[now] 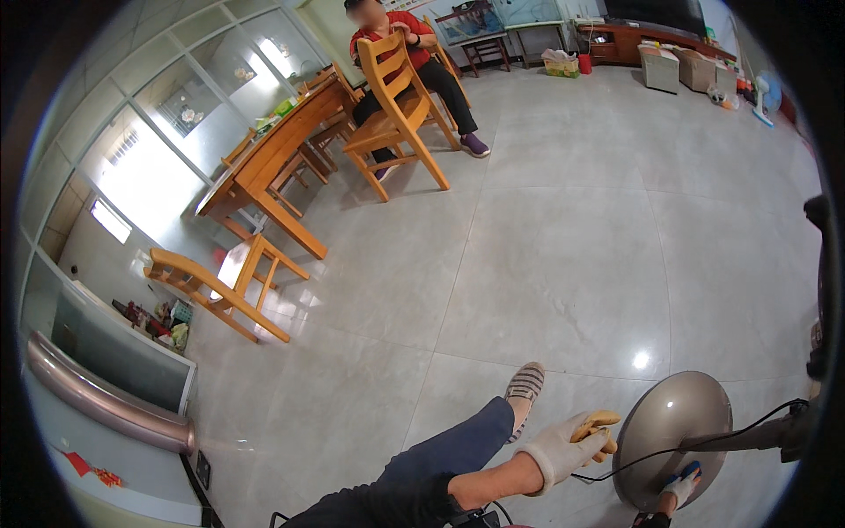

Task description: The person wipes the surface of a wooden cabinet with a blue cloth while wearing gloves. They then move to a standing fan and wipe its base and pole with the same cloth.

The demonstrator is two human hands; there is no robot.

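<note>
My left hand [573,443], in a white glove with yellow fingers, hangs beside the round metallic base [660,422] of a stand. Its fingers are loosely curled and apart, and nothing shows between them. A thin black cable [639,459] runs from below this wrist across the base toward the dark pole [733,441]. Farther down, my right hand [680,488], in a white glove with blue at the fingers, lies against the lower part of the base. Whether it grips anything there cannot be made out. The upper end of the stand goes out of view at the right.
Beyond my striped shoe [526,383] spreads grey tiled floor [554,264]. Wooden chairs [228,284] flank a wooden table [284,152]. A person [422,39] in red sits behind another chair [389,112]. Boxes [660,69] and a small blue fan [766,96] stand at the far right.
</note>
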